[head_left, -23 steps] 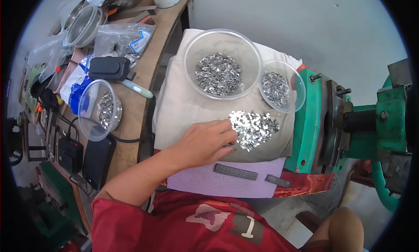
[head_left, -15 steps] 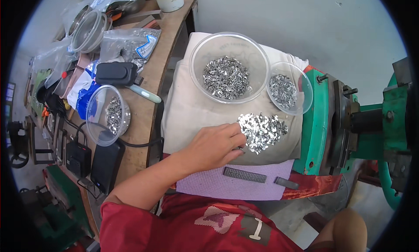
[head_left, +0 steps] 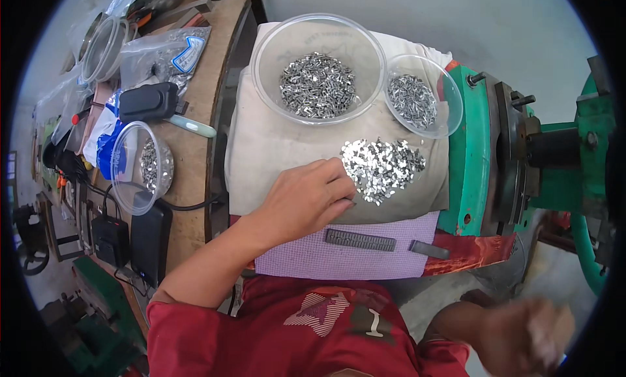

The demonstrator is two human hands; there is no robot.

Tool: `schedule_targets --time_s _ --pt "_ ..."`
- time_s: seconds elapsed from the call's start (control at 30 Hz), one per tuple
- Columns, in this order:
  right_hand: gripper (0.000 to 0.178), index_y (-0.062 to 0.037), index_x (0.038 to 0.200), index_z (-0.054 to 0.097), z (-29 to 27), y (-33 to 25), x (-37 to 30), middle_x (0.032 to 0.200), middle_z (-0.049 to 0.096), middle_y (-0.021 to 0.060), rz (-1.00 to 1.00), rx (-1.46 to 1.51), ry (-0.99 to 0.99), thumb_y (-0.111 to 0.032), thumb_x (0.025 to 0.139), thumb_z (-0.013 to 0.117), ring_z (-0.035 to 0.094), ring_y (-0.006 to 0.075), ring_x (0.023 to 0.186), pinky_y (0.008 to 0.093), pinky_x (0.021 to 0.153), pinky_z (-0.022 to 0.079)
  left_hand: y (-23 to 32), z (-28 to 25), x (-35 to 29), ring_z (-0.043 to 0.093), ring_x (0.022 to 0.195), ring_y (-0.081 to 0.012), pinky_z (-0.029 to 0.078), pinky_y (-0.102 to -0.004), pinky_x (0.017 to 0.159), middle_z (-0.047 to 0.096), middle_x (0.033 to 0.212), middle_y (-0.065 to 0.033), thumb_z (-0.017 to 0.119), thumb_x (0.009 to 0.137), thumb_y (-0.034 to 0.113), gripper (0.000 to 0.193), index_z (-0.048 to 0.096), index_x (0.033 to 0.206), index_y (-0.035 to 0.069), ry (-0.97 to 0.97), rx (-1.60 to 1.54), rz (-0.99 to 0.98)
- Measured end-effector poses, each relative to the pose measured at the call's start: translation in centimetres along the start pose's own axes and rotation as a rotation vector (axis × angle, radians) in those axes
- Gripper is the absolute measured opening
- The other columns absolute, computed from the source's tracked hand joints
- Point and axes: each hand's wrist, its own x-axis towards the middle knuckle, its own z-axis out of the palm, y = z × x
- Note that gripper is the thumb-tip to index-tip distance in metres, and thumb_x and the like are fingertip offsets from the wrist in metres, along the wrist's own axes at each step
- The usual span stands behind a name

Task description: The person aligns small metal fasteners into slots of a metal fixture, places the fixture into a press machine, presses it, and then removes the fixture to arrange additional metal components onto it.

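Note:
My left hand [head_left: 308, 197] rests on the beige cloth [head_left: 261, 149], its fingers curled together at the left edge of a loose pile of small shiny metal pieces [head_left: 385, 168]. Whatever its fingertips hold, if anything, is hidden. At the lower right, my right hand [head_left: 528, 338] is raised over the floor and smeared by motion, so its fingers cannot be read. Behind the pile stand a large clear tub [head_left: 261, 77] of small metal pieces and a smaller clear tub [head_left: 454, 109] of similar bits. A dark ridged bar [head_left: 360, 240] and a shorter dark block [head_left: 429, 249] lie on the purple mat [head_left: 306, 259].
Close on the right stands a green machine [head_left: 469, 155] with protruding bolts. The wooden bench [head_left: 189, 211] at left carries another clear tub [head_left: 117, 168] of metal pieces, a black phone-like device [head_left: 149, 240], a black adapter [head_left: 109, 237], cables and plastic bags.
My right hand has come into view at the lower right. The view has shifted, moving the tubs and pile up in the picture. My left hand stays beside the pile, fingers still curled.

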Motion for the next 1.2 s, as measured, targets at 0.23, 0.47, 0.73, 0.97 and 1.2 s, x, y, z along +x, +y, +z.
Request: schedule_targets --time_s 0.23,0.47,0.73,0.97,1.2 --pt "0.023 -0.0020 0.092 0.073 5.0 10.0 -7.2 0.087 0.063 0.0091 0.696 -0.691 -0.682 0.008 0.072 0.075 0.062 0.0241 0.077 0.0337 0.067 0.050 0.7 -0.1 -1.1 0.062 0.087 -0.0263 0.050 -0.0387 0.071 0.057 0.091 -0.0051 0.075 0.080 0.012 0.015 0.064 0.088 0.008 0.065 0.086 -0.026" --pt "0.016 -0.0056 0.093 0.070 5.7 13.0 -8.5 0.093 0.060 0.0075 0.545 -0.789 -0.895 -0.002 0.078 0.074 0.061 0.0273 0.085 0.0380 0.070 0.051 2.2 -1.0 -2.8 0.061 0.086 -0.0282 0.051 -0.0388 0.071 0.058 0.093 -0.0071 0.076 0.077 0.008 0.016 0.065 0.088 0.006 0.043 0.106 -0.062" --pt "0.013 -0.0074 0.086 0.067 6.4 13.7 -9.1 0.099 0.060 0.0059 0.387 -0.873 -0.985 -0.008 0.073 0.073 0.059 0.0258 0.087 0.0368 0.072 0.049 3.1 -1.3 -4.4 0.062 0.086 -0.0283 0.051 -0.0373 0.072 0.060 0.095 -0.0085 0.077 0.076 0.005 0.017 0.067 0.089 0.005 0.048 0.019 -0.137" --pt "0.011 -0.0062 0.083 0.066 6.6 13.6 -8.9 0.103 0.060 0.0056 0.462 -0.856 -0.908 -0.008 0.073 0.072 0.059 0.0260 0.096 0.0379 0.078 0.049 3.4 -0.5 -4.7 0.061 0.086 -0.0285 0.051 -0.0383 0.072 0.060 0.096 -0.0082 0.078 0.076 0.006 0.018 0.066 0.089 0.006 0.035 -0.019 -0.080" --pt "0.017 -0.0069 0.085 0.067 6.7 13.4 -8.8 0.102 0.063 0.0066 0.488 -0.843 -0.918 -0.004 0.071 0.077 0.059 0.0294 0.096 0.0401 0.080 0.049 3.2 0.4 -4.3 0.059 0.088 -0.0275 0.050 -0.0384 0.075 0.060 0.099 -0.0075 0.079 0.073 0.008 0.021 0.066 0.089 0.007 0.010 0.038 -0.013"
